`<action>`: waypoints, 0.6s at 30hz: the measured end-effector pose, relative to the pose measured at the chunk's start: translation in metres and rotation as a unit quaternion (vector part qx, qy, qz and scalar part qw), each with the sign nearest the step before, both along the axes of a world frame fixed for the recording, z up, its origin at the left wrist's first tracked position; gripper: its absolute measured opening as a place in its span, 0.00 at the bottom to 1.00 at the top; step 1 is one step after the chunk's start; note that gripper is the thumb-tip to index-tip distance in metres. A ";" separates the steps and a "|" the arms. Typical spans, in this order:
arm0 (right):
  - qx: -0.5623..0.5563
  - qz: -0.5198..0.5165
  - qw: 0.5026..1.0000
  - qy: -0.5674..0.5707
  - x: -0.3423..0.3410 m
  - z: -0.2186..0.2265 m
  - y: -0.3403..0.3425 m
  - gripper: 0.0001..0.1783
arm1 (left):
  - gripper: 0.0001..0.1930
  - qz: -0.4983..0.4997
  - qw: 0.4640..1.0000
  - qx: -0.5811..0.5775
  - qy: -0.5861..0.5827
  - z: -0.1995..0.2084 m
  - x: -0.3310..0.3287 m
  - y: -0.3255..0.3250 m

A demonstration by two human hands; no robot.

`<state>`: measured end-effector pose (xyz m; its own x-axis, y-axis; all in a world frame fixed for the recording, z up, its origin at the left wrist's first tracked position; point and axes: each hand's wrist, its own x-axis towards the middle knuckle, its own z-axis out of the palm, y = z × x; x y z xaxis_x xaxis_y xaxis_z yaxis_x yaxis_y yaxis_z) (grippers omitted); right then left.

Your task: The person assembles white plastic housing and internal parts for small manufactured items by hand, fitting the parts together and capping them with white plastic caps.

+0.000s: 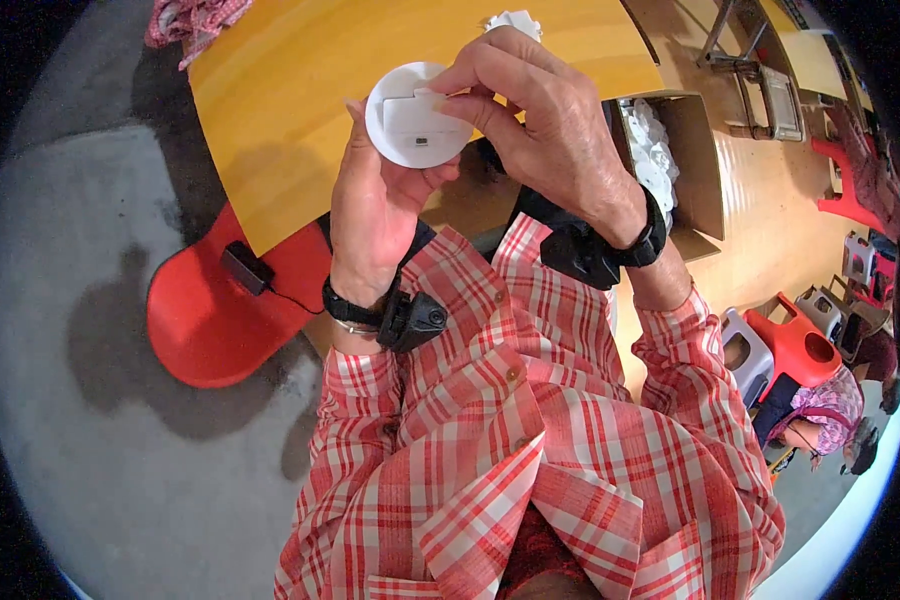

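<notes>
Over the near edge of the yellow table, my left hand holds a round white plastic disc from below and its left side, fingers curled behind it. A rectangular white panel sits in the disc's face, with a small dark slot just below it. From the upper right my right hand comes in, thumb and forefinger pinched together at the panel's upper right corner. Whether those fingertips grip the panel's edge or something thin on it is too small to make out. Both wrists wear black straps with dark devices.
The yellow table bears another white part beyond my right hand. Right of it stands an open cardboard box of white plastic pieces. A red seat with a small black box is at left. Stools and a person are at right.
</notes>
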<state>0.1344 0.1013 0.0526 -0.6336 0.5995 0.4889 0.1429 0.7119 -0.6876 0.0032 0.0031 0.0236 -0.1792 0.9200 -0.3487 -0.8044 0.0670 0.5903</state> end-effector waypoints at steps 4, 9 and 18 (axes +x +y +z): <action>0.012 -0.004 1.000 -0.025 0.001 0.000 -0.002 0.06 | 0.29 -0.004 1.000 0.012 -0.017 -0.002 -0.002 -0.001; 0.081 -0.009 0.996 -0.039 0.003 -0.005 -0.003 0.10 | 0.28 -0.011 1.000 0.013 0.018 -0.006 -0.001 -0.003; 0.125 -0.048 0.987 -0.087 0.005 -0.006 -0.010 0.11 | 0.21 -0.030 0.989 0.085 0.118 0.004 0.000 -0.004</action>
<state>0.1392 0.0913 0.0466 -0.6679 0.5345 0.5180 0.3182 0.8342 -0.4504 0.0029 -0.0006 0.0275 -0.1794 0.9734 -0.1428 -0.6410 -0.0055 0.7675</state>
